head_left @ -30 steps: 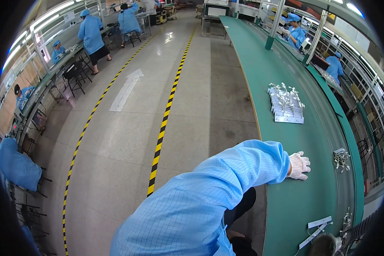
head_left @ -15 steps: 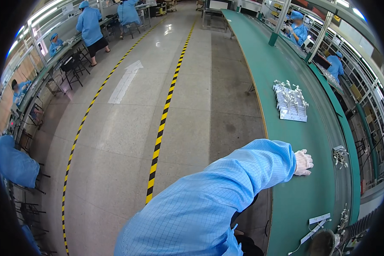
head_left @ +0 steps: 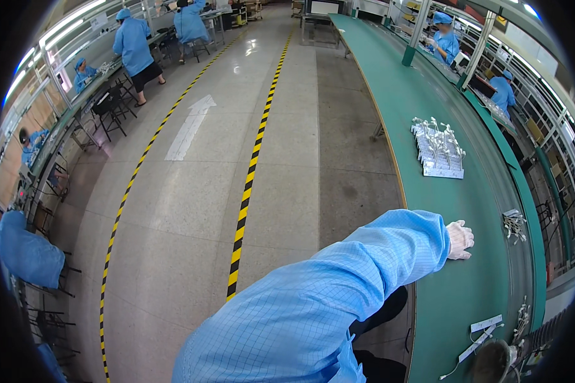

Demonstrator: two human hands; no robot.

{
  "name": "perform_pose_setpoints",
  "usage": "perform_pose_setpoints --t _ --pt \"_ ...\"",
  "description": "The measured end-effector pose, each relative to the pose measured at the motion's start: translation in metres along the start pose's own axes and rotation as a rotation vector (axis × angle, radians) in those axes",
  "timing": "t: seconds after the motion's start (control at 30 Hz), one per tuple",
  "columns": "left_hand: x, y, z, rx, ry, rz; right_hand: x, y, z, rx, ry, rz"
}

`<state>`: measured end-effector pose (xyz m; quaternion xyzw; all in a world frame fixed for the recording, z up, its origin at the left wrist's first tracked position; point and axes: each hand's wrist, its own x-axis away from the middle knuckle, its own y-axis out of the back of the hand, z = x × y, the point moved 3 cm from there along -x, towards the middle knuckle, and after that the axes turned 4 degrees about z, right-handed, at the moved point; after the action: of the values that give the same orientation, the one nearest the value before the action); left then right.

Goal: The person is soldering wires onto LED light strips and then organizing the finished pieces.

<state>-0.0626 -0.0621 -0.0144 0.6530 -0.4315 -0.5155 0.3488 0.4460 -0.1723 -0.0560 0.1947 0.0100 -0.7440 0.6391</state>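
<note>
— Surface [head_left: 441,210], the long green one, was what the gloved hand [head_left: 459,239] lay on, wasn't it?
— Yes. It ran along the person's right side, and the hand in its white glove rested on it, fingers curled loosely downward, gripping nothing. Which of the two hands it was I could not tell; the blue sleeve [head_left: 364,268] hid the arm, and the other hand was out of sight.
— What lay nearest?
— A small cluster of white wired parts [head_left: 512,223] just beyond the glove, apart from it. Farther up sat a flat tray of white pieces [head_left: 437,148].
— And closer in?
— White strips [head_left: 485,329] near the lower rim. On the floor, a yellow-black striped line [head_left: 249,191].
</note>
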Motion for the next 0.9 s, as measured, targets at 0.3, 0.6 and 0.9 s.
perform_pose_setpoints --t 0.3,0.6,0.9 --pt "0.002 -0.003 -0.004 0.004 -0.006 -0.021 0.007 0.001 0.008 0.401 0.493 -0.127" --pt "0.001 0.001 -0.002 0.002 -0.005 -0.022 0.017 -0.021 0.049 0.547 0.715 -0.120" --pt "0.000 -0.003 -0.001 -0.012 0.004 0.005 0.023 -0.034 0.070 0.611 0.710 -0.162"
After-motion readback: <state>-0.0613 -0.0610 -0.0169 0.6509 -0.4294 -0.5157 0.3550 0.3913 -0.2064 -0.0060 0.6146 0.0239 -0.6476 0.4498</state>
